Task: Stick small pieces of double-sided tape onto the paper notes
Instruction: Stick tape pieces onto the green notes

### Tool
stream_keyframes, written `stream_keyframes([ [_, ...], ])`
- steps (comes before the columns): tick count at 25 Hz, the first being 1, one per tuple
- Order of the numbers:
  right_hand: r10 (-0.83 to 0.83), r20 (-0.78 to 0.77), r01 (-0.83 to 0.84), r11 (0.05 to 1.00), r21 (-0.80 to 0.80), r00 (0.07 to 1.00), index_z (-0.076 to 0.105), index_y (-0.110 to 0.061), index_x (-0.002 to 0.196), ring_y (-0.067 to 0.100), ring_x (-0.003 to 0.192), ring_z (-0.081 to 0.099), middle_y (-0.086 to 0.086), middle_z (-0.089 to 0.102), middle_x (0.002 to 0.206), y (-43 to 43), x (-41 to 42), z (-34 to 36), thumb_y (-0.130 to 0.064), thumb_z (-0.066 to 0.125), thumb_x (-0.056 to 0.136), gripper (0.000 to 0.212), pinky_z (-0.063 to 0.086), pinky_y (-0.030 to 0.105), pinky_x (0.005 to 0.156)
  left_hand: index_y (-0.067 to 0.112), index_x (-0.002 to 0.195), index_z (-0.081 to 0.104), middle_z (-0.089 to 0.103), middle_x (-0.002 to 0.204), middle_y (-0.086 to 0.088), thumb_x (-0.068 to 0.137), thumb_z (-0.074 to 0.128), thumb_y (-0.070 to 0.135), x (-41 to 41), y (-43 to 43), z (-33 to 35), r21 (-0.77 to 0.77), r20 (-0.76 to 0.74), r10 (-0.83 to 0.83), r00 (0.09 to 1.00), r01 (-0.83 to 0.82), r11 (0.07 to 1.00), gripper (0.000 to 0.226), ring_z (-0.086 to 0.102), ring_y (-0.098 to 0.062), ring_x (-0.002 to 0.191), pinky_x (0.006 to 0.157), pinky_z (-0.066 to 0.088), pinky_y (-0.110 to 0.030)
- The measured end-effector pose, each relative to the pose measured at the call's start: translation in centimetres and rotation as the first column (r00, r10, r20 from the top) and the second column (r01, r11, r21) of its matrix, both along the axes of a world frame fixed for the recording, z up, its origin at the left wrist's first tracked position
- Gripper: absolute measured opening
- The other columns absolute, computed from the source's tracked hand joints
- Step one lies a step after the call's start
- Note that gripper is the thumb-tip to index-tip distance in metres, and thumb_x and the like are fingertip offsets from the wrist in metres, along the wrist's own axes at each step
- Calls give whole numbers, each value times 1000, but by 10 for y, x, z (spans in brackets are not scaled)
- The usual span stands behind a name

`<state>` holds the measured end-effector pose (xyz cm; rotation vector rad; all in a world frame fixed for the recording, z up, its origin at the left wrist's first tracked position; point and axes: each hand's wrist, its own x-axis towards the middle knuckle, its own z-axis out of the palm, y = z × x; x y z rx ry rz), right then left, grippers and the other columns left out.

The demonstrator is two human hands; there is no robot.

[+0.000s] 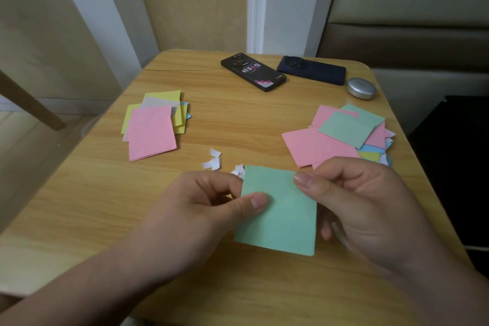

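A green paper note [284, 217] is held above the near middle of the wooden table [238, 119]. My left hand [209, 204] pinches its left edge, thumb on top. My right hand [362, 209] pinches the note's upper right corner between thumb and curled fingers. Small white tape scraps [213, 160] lie on the table just beyond the note, and one more scrap [238, 170] sits at the note's top left corner by my left fingers. Whether any tape is on the note's hidden side I cannot tell.
A stack of pink, yellow and grey notes [153, 130] lies at the left. A spread of pink, green, blue and yellow notes [341, 135] lies at the right. Two dark phones [252, 71] [312, 70] and a round silver case [361, 88] sit at the far edge.
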<state>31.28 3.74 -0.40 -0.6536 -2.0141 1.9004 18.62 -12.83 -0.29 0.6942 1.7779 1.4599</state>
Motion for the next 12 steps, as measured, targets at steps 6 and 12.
stream_keyframes([
  [6,41,27,-45,987,155,999,75,-11,71,13,37,53,10,66,52,-4,0,3,-33,71,77,23,40,20,42,11,81,81,59,52,11,82,63,31,1,2,1,87,-114,93,989,-83,993,27,48,5,47,49,36,-10],
  [12,-32,49,26,992,125,998,76,-17,69,16,33,46,11,59,44,-5,-2,7,-31,74,75,16,35,19,37,26,81,83,75,72,13,74,77,32,-5,-2,-7,160,-317,175,932,-129,979,11,66,2,65,61,47,-13],
])
